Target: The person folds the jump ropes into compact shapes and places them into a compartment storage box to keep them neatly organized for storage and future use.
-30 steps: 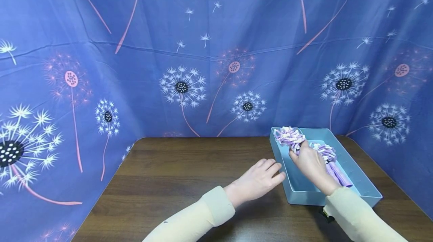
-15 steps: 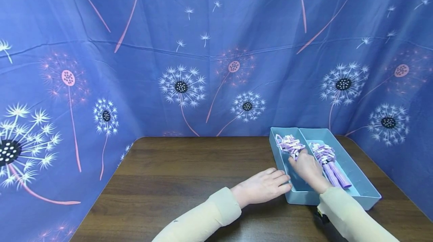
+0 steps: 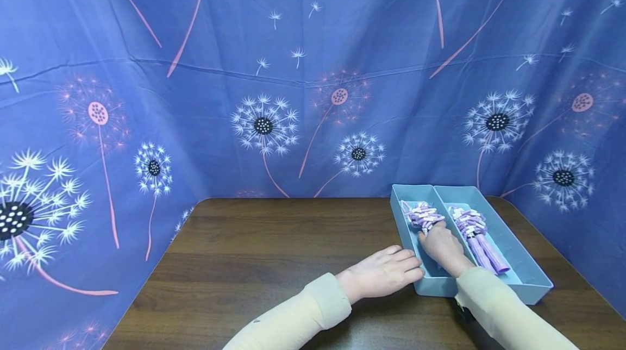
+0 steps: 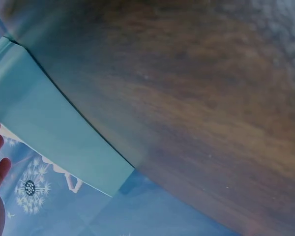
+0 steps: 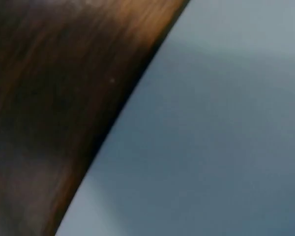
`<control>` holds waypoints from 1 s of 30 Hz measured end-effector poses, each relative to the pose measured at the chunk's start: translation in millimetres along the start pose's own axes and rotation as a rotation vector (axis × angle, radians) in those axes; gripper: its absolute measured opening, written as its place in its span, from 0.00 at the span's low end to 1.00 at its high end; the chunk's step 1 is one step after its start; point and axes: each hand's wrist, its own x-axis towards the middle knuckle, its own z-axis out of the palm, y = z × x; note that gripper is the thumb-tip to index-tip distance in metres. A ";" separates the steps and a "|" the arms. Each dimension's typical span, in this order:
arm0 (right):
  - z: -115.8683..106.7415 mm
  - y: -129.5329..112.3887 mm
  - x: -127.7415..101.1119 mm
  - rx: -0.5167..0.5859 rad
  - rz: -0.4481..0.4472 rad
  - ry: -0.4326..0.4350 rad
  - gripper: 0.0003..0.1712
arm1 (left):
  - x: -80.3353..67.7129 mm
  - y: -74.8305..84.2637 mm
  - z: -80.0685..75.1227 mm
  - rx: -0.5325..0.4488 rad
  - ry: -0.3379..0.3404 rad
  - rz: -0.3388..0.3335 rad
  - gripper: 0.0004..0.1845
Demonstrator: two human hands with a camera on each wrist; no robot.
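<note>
We find the right hand (image 3: 442,245) in the blue tray's (image 3: 530,279) left compartment, fingers clamped on the beaded jump rope (image 3: 421,214), pointing to 11 o'clock. Left hand (image 3: 386,271) lies flat, fingers together, against the tray.

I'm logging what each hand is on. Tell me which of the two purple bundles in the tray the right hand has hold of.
The right hand holds the left purple bundle, in the compartment nearer the left hand. The right purple bundle lies untouched in the other compartment of the blue tray.
</note>
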 end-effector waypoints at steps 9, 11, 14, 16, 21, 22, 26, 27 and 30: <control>4.6 -2.0 1.2 -0.065 -0.011 -0.030 0.41 | 0.2 -0.9 -0.9 0.038 0.040 0.023 0.16; 5.1 -1.8 0.6 -0.071 -0.017 -0.031 0.40 | 0.2 -0.9 -1.4 0.038 0.044 0.025 0.16; 4.6 -2.1 -1.2 -0.092 -0.023 -0.035 0.38 | 0.3 -0.7 -4.2 0.031 0.042 0.024 0.17; 4.1 -2.8 -2.8 -0.120 -0.041 -0.035 0.36 | 0.2 -0.2 -5.9 0.024 0.039 0.021 0.18; 3.3 -4.3 -5.9 -0.203 -0.067 -0.023 0.35 | -0.3 -0.3 -9.8 0.017 0.030 0.015 0.18; 3.1 -4.5 -6.5 -0.216 -0.072 -0.014 0.34 | -0.1 -0.2 -9.3 0.020 0.029 0.016 0.18; 1.2 -6.0 -10.1 -0.275 -0.113 0.029 0.31 | -0.1 -0.7 -8.8 0.034 0.027 0.015 0.16; 0.5 -6.8 -11.4 -0.285 -0.121 0.042 0.31 | 0.1 0.0 -6.0 0.036 0.025 0.014 0.16; -1.6 -8.1 -14.8 -0.317 -0.136 0.067 0.30 | -0.5 0.4 -3.9 0.031 0.014 0.008 0.15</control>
